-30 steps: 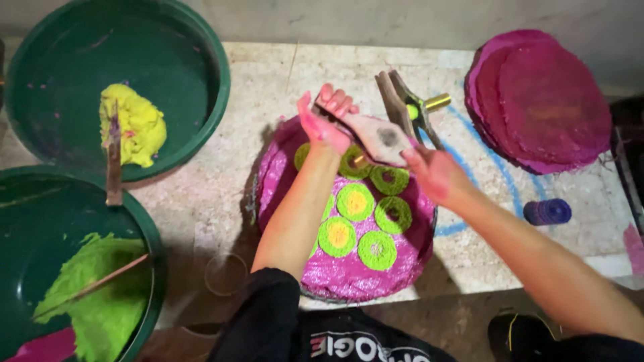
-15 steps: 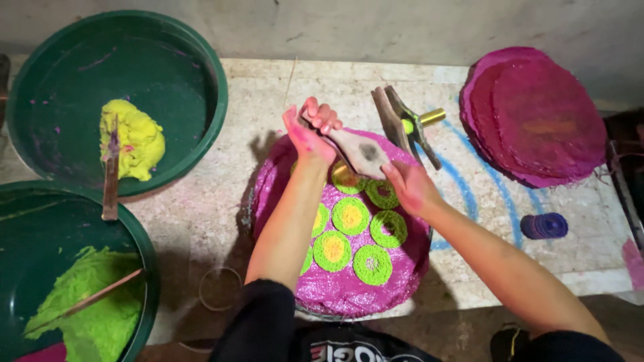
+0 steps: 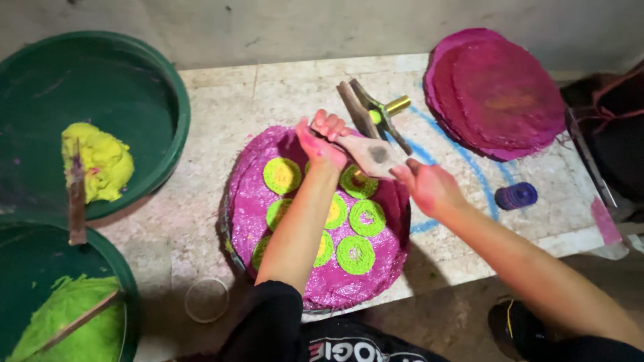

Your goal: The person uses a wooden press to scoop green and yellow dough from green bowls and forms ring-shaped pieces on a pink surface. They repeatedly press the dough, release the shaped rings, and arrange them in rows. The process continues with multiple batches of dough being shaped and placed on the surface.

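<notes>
A flat wooden press with a dark hole in its middle (image 3: pixel 372 155) is held low over the round magenta woven mat (image 3: pixel 268 201), at about one o'clock on the mat. The left hand (image 3: pixel 322 137) has its fingers curled over the tool's upper-left end, pinching it; the right hand (image 3: pixel 429 188) closes on the lower-right end, its grip pressed around the wood. Under and beside the tool lie green-and-yellow coiled dough spirals (image 3: pixel 367 218), one at eleven o'clock, several through the centre and down to five o'clock, each lying apart from the next or just beside it.

The step in hand looks like squeezing out one more spiral onto the mat. By my judgement the next move calls for steady pressure from both hands and a small circling motion over a bare patch of mat, without smearing the neighbouring coils.

Outward on the pale stone desk (image 3: pixel 221 114): a second wooden press with a brass cylinder (image 3: pixel 376 110) at twelve o'clock, a stack of magenta mats (image 3: pixel 500 90) at two o'clock, a green basin of yellow dough (image 3: pixel 97 161) at nine o'clock, and a green basin of lime dough (image 3: pixel 64 322) at seven o'clock.
</notes>
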